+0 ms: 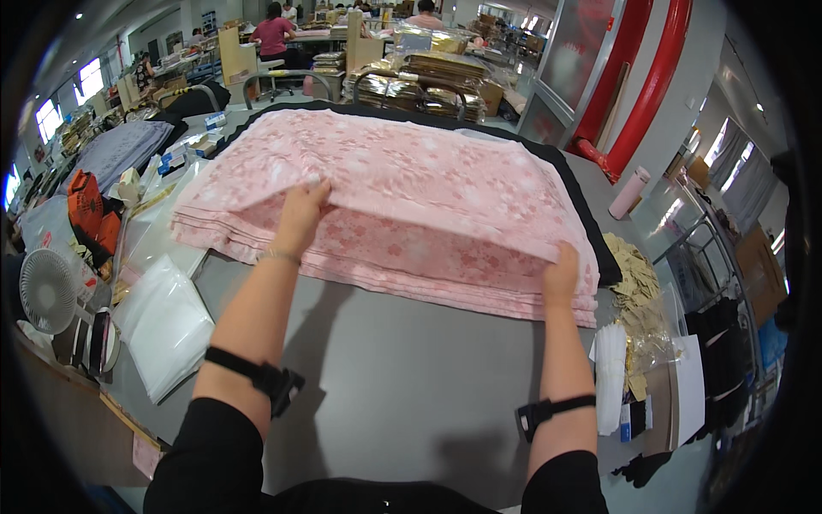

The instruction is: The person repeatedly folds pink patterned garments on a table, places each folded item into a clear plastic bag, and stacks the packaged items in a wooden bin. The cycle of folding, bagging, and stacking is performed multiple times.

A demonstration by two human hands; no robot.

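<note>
A stack of pink floral fabric pieces [417,167] lies across the far half of the grey table [411,360], with black fabric [578,205] under its back and right edges. My left hand [307,202] pinches the near edge of the top piece, left of the middle. Near the right end, my right hand [562,273] grips the same edge. Between both hands this edge is lifted off the layers below, and a patterned layer shows in the gap. The near edges of several folded layers show below it.
At left are clear plastic bags [167,327], a small white fan [48,289] and an orange-and-black device [90,209]. At right are a pink bottle [629,193], tan scraps [632,276] and a white bundle [610,379]. Co-workers and wrapped packages [443,70] are beyond the table.
</note>
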